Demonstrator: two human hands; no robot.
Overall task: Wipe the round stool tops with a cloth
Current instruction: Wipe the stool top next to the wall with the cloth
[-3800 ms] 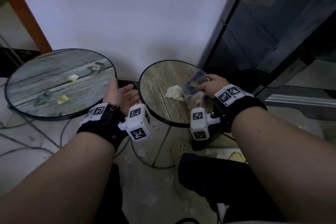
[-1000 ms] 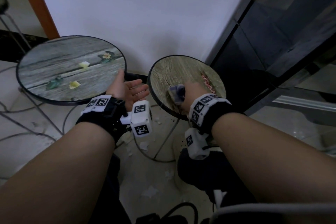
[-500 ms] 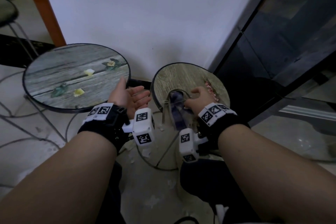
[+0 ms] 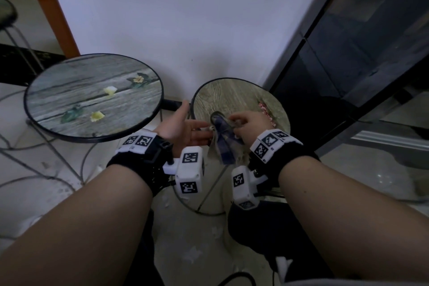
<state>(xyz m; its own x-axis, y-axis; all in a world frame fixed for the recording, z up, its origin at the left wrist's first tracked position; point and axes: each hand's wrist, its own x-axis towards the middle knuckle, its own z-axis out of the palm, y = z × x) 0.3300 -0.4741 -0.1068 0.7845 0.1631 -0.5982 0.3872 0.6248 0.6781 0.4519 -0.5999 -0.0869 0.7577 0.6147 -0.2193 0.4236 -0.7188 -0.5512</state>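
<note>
R hand [image 4: 249, 126] pinches cloth [image 4: 224, 140] at its top, fingers curled round it. Cloth = blue checked, hangs long-ways, top end up on near edge of small stool top [image 4: 234, 97], bottom end points down past rim toward floor. L hand [image 4: 183, 129] flat, palm up, fingers straight, holds nothing, tips just beside cloth. Big stool top [image 4: 92, 97] to left w/ yellow bits [image 4: 97, 115] on it.
</note>
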